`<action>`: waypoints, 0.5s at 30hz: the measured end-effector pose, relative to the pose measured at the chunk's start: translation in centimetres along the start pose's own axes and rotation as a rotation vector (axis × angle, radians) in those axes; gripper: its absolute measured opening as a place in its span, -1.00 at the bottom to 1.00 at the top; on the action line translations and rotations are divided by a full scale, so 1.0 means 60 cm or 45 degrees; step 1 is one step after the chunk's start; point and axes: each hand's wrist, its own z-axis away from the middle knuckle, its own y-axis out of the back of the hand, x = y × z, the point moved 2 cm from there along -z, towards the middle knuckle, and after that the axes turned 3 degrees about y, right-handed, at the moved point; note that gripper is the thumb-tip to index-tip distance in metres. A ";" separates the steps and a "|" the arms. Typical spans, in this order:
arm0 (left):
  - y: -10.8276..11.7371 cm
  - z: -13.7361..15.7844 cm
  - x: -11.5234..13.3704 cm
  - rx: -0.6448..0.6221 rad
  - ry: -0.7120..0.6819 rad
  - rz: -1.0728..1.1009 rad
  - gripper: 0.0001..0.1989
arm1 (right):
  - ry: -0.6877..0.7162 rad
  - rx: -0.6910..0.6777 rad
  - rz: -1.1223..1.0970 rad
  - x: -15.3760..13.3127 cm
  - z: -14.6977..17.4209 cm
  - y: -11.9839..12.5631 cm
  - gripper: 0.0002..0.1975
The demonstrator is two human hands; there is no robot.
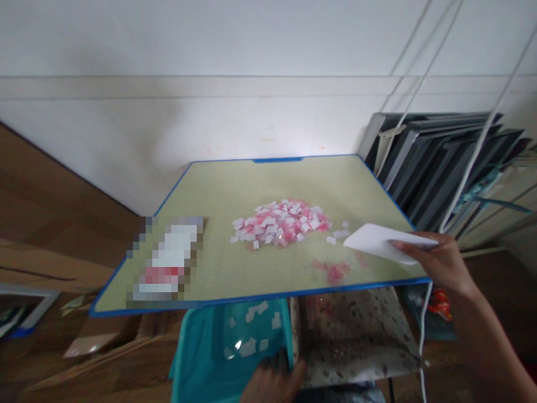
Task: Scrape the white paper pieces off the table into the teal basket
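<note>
White card [384,242], a thin flat sheet, is pinched at its near edge by the right hand [440,263] over the right side of the blue-rimmed green table [218,190], just beside a heap of small pink and white paper pieces [281,223]. It looks light and bendy, best held at the edge. The left hand [272,380] grips the rim of a teal plastic bag [197,358] below the table's front edge.

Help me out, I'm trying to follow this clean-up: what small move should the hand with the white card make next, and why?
Probably slide the white card in the right hand leftward across the table into the pile of pink and white paper bits. The card's edge lies just beside the pile's loose strays, and the left hand holds a teal bag below the table's near edge, already containing a few bits.
</note>
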 end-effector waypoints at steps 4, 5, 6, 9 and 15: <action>-0.004 0.001 0.000 0.001 0.013 -0.008 -0.65 | 0.094 -0.178 0.015 -0.034 -0.001 -0.037 -0.70; -0.006 0.001 0.000 0.000 0.007 -0.010 -0.65 | 0.108 -0.201 0.007 -0.042 -0.003 -0.047 -0.71; -0.008 0.001 0.000 0.002 0.008 -0.009 -0.65 | 0.124 -0.229 -0.005 -0.050 -0.005 -0.057 -0.73; -0.011 0.000 0.000 0.007 0.022 0.006 -0.66 | 0.182 -0.314 -0.054 -0.067 -0.014 -0.082 -0.75; -0.006 0.000 0.001 -0.055 0.019 0.010 -0.68 | 0.233 -0.462 -0.069 -0.077 -0.021 -0.094 -0.72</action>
